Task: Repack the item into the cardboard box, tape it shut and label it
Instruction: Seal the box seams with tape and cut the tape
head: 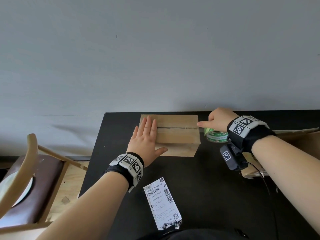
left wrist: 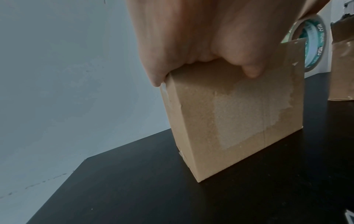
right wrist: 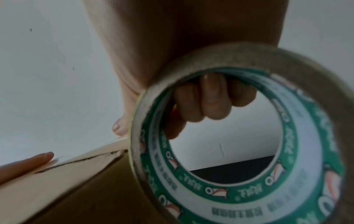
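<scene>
Left hand (head: 145, 135) presses flat on the closed cardboard box (head: 176, 135); right hand (head: 219, 118) grips the tape roll (head: 215, 135) beside it.

Plain room, black table (head: 207, 187), wooden chair (head: 31, 170), bare grey wall (head: 155, 58)

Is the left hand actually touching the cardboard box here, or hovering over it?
Touching. The head view shows the left hand lying flat on the cardboard box; the left wrist view shows its palm meeting the top edge.
</scene>
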`<action>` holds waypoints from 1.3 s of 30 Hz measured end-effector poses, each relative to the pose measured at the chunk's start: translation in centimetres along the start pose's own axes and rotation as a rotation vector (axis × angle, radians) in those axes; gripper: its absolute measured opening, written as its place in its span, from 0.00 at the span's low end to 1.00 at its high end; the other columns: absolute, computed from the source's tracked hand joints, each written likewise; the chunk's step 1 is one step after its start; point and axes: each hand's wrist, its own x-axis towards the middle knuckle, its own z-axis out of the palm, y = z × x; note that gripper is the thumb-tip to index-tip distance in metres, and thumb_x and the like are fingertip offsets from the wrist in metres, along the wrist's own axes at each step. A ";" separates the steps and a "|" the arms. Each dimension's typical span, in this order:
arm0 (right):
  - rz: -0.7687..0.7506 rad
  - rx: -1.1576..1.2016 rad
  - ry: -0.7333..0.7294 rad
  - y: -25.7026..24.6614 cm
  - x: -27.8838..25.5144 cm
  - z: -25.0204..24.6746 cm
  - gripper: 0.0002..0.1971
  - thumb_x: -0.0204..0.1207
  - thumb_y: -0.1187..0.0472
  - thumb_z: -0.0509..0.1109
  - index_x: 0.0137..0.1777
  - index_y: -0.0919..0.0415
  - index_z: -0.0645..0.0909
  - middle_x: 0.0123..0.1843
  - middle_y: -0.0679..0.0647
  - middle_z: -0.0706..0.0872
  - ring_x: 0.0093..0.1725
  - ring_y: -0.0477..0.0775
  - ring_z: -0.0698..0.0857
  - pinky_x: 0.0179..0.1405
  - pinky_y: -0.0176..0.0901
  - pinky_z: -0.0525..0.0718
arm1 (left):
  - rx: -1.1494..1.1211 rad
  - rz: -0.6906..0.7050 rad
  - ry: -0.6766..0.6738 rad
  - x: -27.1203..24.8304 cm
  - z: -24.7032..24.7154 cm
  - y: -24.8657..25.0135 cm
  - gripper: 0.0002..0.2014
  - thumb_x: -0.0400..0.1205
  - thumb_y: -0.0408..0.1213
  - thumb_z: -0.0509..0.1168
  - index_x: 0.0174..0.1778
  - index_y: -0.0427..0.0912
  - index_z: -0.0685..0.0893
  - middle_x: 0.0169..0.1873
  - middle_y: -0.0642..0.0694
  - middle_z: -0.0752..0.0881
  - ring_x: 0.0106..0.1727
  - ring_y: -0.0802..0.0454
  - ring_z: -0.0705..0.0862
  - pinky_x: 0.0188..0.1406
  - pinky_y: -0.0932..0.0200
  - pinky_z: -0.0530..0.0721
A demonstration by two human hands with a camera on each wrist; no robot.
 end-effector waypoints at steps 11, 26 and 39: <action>-0.020 -0.001 -0.034 0.3 1.0 1.2 0.29 0.75 0.34 0.58 0.27 0.59 0.71 0.24 0.51 0.69 0.25 0.50 0.70 0.28 0.39 0.65 | 0.001 -0.008 0.009 0.2 0.0 0.1 0.47 0.79 0.66 0.52 0.82 0.41 0.34 0.82 0.42 0.34 0.83 0.46 0.34 0.79 0.50 0.36; -0.018 0.105 -0.018 0.8 1.4 2.0 0.28 0.74 0.34 0.62 0.27 0.60 0.71 0.25 0.51 0.70 0.26 0.49 0.71 0.28 0.39 0.66 | -0.036 -0.129 0.002 0.7 -0.8 3.5 0.48 0.75 0.72 0.35 0.82 0.40 0.38 0.83 0.40 0.39 0.83 0.46 0.36 0.82 0.47 0.35; -0.012 0.215 0.014 1.4 1.2 2.5 0.29 0.72 0.34 0.64 0.29 0.61 0.78 0.26 0.52 0.77 0.29 0.50 0.77 0.29 0.41 0.70 | 0.026 0.143 0.007 2.4 -0.4 9.8 0.45 0.80 0.68 0.43 0.82 0.39 0.38 0.83 0.42 0.38 0.83 0.47 0.36 0.82 0.45 0.36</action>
